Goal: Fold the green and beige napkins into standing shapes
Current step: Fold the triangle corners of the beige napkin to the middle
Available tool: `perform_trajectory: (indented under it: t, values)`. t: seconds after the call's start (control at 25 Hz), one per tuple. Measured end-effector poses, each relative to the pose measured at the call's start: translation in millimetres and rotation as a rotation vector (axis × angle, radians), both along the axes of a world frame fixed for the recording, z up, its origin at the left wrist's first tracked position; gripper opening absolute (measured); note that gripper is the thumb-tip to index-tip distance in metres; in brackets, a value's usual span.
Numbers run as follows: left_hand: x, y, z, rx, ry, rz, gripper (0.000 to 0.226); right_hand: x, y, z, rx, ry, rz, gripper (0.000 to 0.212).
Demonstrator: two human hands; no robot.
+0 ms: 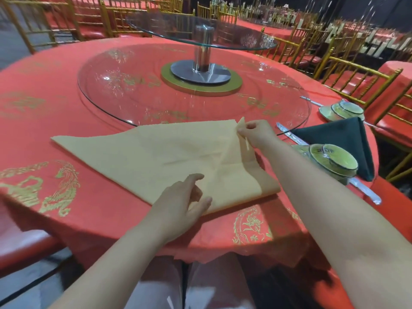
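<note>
Hands (178,204) (254,132) on beige napkin (156,152), right pinch

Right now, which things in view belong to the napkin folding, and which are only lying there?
For the job: beige napkin, its corner pinched by the right hand, left hand resting on it; green napkin.
Lying about: near bowl set, far bowl set, glass turntable, gold chairs.

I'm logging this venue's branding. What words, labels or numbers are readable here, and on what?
Nothing can be read clearly.
Near bowl: dark print inside the rim, too blurred to read.
Tablecloth: gold motifs, some perhaps characters, too blurred to read.
No print shows on the beige napkin or the green napkin.
</note>
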State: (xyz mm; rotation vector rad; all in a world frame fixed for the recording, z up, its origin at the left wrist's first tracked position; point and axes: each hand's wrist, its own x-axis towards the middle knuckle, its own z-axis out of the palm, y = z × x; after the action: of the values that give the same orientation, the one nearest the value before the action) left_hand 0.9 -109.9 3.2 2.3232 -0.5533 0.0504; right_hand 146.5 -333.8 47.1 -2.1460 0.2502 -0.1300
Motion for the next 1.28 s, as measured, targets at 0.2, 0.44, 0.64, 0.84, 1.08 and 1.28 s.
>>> perform_trajectory:
  t: [0.2,0.44,0.64,0.84,1.08,1.28]
  values:
    - [10.8,1.4,-8.2,-0.011,0.03,0.046,0.054,21.5,4.3,-4.5,-0.029,-0.004,-0.114,0.021]
    - [18.4,-0.1,-16.7,0.119,-0.071,0.162,0.057,34.9,6.4,-5.9,-0.069,0.04,-0.145,0.033]
    - [13.9,0.0,-19.5,0.167,-0.066,0.092,0.057,37.0,7.1,-6.2,-0.07,0.007,-0.196,0.039]
    - [10.5,0.0,-19.2,0.195,-0.053,0.05,0.068,42.5,11.0,-13.8,-0.088,0.002,-0.261,0.037]
    - [9.7,1.5,-20.6,0.197,-0.063,0.051,0.061,45.9,2.6,-14.9,-0.078,0.011,-0.251,0.035]
    - [11.9,1.3,-22.0,0.315,-0.12,0.021,0.055,14.2,27.1,-5.5,-0.339,-0.145,-0.148,0.038]
